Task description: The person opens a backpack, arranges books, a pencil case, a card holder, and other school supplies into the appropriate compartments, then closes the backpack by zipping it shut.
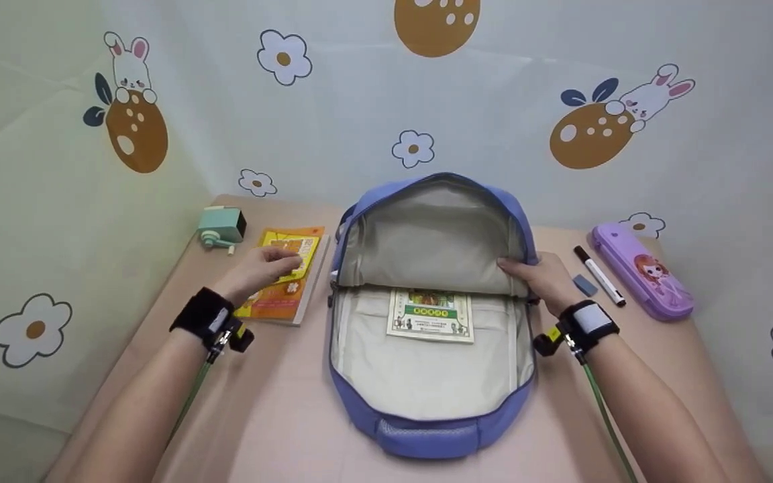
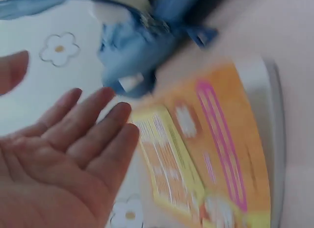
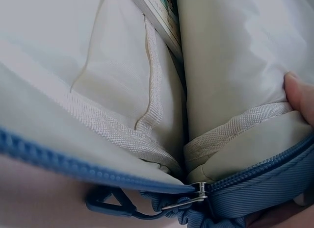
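Pink table (image 1: 292,409), blue bkpk (image 1: 429,439); cream lining (image 1: 427,376)

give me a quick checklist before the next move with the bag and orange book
1. Bag open: ok, its flap is raised.
2. Right hand holding the flap: ok, thumb inside its edge.
3. Left hand gripping the orange book: not ok, fingers aren't around it.
4. Green-banded book inside the bag: ok.
5. Nothing else behind the flap: cannot tell, partly hidden.
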A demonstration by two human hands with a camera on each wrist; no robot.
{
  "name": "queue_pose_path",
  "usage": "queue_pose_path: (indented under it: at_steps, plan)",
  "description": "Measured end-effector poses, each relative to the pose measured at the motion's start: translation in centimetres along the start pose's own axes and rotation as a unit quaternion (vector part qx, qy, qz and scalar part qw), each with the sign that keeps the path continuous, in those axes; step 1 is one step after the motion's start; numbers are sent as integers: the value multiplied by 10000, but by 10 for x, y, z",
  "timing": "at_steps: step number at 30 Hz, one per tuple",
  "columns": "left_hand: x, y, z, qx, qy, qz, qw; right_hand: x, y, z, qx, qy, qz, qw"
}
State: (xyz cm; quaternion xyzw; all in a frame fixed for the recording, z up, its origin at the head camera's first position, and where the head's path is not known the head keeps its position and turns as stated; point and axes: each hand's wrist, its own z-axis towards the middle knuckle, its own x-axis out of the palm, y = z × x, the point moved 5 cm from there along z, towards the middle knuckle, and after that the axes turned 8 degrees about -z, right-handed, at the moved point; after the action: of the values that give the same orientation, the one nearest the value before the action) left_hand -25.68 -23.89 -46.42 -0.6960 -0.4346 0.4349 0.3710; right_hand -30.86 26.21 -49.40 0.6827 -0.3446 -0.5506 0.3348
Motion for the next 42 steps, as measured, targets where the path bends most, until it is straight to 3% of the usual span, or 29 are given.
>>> queue_pose_path:
  at_steps: [3, 7, 12, 16, 20, 28, 32, 34, 38, 42]
  plan:
    - [-14, 19, -4, -392, -593, 991, 9925, 0, 0, -1, 19, -5, -2, 10000]
    - [-23, 41, -8, -849, -1140, 1894, 9716, -1, 3, -3, 50, -3, -37, 10000]
    - [-19, 55, -7, -1094, -1213, 2351, 9581, 0, 4, -5, 19, 44, -11, 10000]
    - [-11, 51, 0, -934, -1205, 2790, 9481, -1, 2, -3, 94, 35, 33, 9999]
    - [-12, 46, 6, -810, -1339, 3056, 9392, -1, -1, -2, 158, 32, 92, 9998]
    - [-28, 42, 6, -1214, -1466, 2533, 9485, 0, 3, -5, 48, 46, 82, 9999]
    - [-34, 38, 5, -1151, -1325, 2609, 9493, 1, 5, -6, 52, -5, 74, 10000]
    - [-36, 38, 5, -1148, -1258, 2454, 9544, 1, 5, -6, 53, -9, 50, 10000]
    - [-41, 41, 4, -1279, -1086, 1539, 9737, 1, 5, -5, 25, 5, 24, 10000]
    - [-46, 41, -1, -1369, -869, 545, 9853, 1, 6, -6, -5, 45, -50, 10000]
